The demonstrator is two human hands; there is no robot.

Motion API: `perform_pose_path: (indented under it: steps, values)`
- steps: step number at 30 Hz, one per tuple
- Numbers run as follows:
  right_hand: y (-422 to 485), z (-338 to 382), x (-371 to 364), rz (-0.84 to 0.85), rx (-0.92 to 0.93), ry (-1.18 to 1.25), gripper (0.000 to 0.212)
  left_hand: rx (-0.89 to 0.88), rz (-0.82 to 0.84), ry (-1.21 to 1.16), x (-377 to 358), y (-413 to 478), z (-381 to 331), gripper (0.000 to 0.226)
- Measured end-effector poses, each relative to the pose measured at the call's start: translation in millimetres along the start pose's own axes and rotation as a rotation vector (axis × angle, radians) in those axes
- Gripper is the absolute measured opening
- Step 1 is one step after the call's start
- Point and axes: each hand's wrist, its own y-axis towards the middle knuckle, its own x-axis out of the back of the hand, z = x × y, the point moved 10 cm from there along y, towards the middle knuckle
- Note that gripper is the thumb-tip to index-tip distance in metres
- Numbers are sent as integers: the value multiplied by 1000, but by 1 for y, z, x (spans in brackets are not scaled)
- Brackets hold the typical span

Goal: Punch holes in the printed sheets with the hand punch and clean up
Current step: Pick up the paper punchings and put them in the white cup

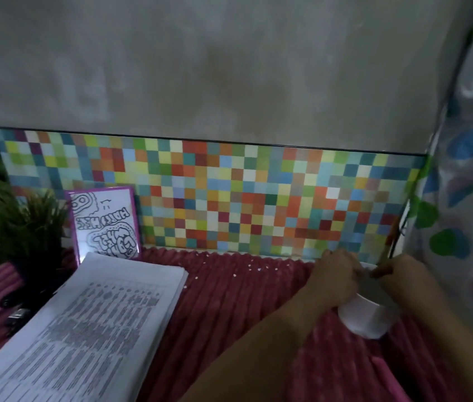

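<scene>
A thick stack of printed sheets (90, 323) lies at the left on the pink ribbed cloth (229, 309). Small white paper dots (254, 264) are scattered on the cloth near the tiled back wall. A white cup (364, 317) stands tilted at the right. My left hand (336, 274) grips the cup's far rim. My right hand (400, 275) hovers over the cup's mouth with its fingertips pinched together; whether it holds anything is too blurred to tell. A dark metal object (18, 313), possibly the hand punch, lies left of the stack, partly hidden.
A potted green plant (26, 236) and a purple-framed drawing (105, 224) stand at the back left. Thin sticks (390, 242) rise behind the cup. A colourful tiled wall (229, 198) closes the back, and a patterned curtain (467, 198) hangs at the right.
</scene>
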Motion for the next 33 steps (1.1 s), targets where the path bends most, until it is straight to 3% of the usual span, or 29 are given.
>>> perform_pose_path:
  steps: [3,6,9,11,15,19,23,24,28,33]
  values:
    - [-1,3,0,-43,-19,-18,29,12,-98,-77,20,-12,0,15]
    - [-7,22,2,-90,18,-84,11,48,-233,-115,60,-26,17,12]
    - [-15,59,11,-250,92,-30,28,132,-239,-52,105,-47,50,18]
    - [-20,101,10,-317,208,87,27,257,-231,14,135,-68,90,21]
    - [-19,192,-44,-49,340,422,18,542,-162,288,178,-131,182,20]
    - [-29,257,-120,202,353,684,17,653,29,296,172,-177,235,17]
    - [-37,285,-182,276,326,651,9,417,-56,443,171,-182,225,12]
    - [-38,288,-191,273,327,623,4,405,-56,443,168,-182,229,12]
    - [-35,290,-214,239,340,518,18,419,-74,429,152,-186,243,13]
    - [-41,298,-213,167,390,470,15,369,-108,559,151,-181,234,21]
